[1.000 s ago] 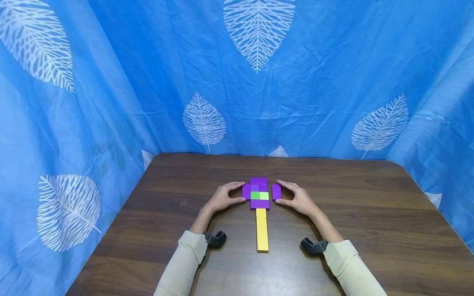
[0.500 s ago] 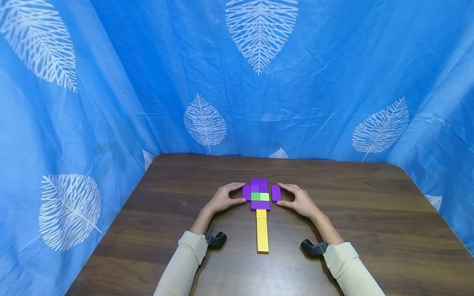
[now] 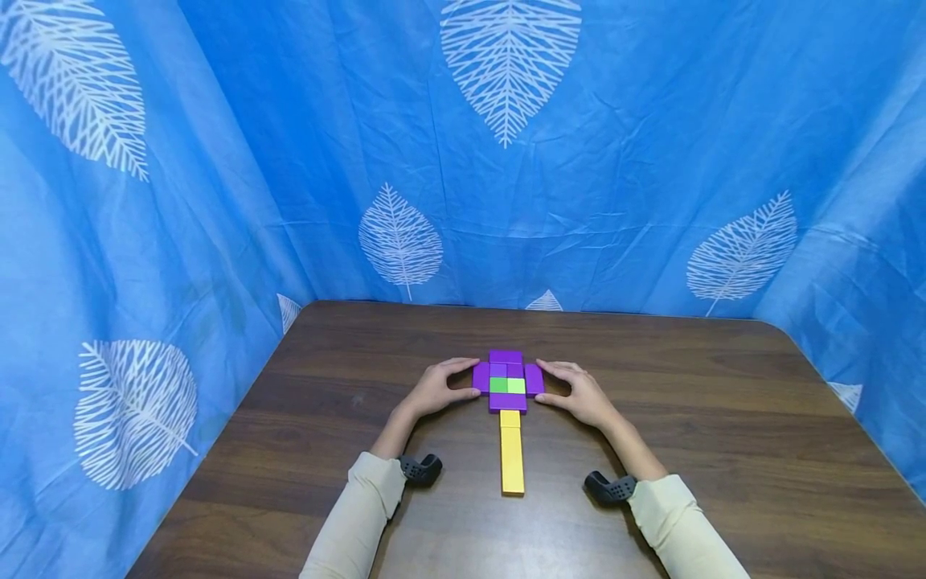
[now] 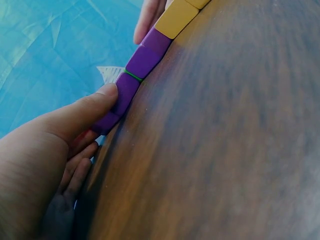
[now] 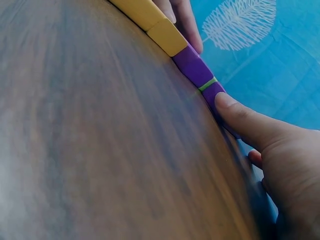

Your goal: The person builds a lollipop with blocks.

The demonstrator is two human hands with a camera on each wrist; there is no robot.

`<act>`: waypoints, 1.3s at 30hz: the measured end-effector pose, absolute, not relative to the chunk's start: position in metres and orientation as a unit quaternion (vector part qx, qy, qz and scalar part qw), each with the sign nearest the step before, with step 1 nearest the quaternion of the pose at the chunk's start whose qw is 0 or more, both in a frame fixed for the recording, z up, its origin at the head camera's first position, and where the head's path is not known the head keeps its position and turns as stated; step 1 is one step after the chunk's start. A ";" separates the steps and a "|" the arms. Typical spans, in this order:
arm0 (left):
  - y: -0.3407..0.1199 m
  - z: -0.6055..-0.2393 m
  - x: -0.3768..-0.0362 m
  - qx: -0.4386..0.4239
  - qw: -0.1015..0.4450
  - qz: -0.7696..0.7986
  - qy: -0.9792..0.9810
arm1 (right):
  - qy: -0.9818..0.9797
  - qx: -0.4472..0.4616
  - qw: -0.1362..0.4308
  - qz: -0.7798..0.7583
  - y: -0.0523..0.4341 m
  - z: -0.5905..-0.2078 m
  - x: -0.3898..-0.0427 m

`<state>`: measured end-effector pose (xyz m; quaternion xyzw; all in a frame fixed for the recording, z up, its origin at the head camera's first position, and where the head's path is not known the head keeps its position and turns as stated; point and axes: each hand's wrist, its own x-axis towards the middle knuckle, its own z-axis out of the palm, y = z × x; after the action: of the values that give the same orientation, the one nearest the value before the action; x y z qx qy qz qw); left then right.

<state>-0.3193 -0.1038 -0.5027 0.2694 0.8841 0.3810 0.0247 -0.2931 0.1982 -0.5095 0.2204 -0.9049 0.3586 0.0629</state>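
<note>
Flat coloured blocks form a flower-like figure in the head view. My left hand (image 3: 432, 388) pinches the left purple block (image 3: 481, 378) between thumb and fingers at its near and far ends. Likewise, my right hand (image 3: 587, 397) holds the right purple block (image 3: 534, 380), which lies against the figure's right side. Between them are a green block (image 3: 498, 385), a light green block (image 3: 516, 386) and small purple pieces (image 3: 498, 370). One purple block (image 3: 506, 356) caps the top, another (image 3: 508, 402) the bottom. Below runs a yellow stem (image 3: 512, 460) with a short yellow block (image 3: 510, 418) above it.
The figure lies on a dark wooden table (image 3: 687, 418), whose far edge meets a blue curtain (image 3: 615, 201) with white leaf prints. Black camera mounts (image 3: 421, 470) sit on both wrists, by the beige sleeves (image 3: 362, 503).
My right hand has slid the right purple block leftward, closing the gap to the middle of the figure. The left hand has stayed in place on its block.
</note>
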 end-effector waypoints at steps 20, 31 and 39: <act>-0.103 -0.504 -0.320 0.277 0.017 0.383 0.881 | -0.907 0.219 0.070 0.352 0.197 -0.510 -0.292; -0.104 -0.504 -0.318 0.272 0.020 0.382 0.883 | -0.912 0.212 0.056 0.346 0.196 -0.513 -0.293; -0.104 -0.504 -0.318 0.278 0.016 0.382 0.881 | -0.913 0.212 0.053 0.344 0.197 -0.513 -0.294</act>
<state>-0.3180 -0.1042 -0.5039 0.2782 0.8812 0.3819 0.0156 -0.2938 0.1968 -0.5131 0.2122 -0.9133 0.3437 0.0529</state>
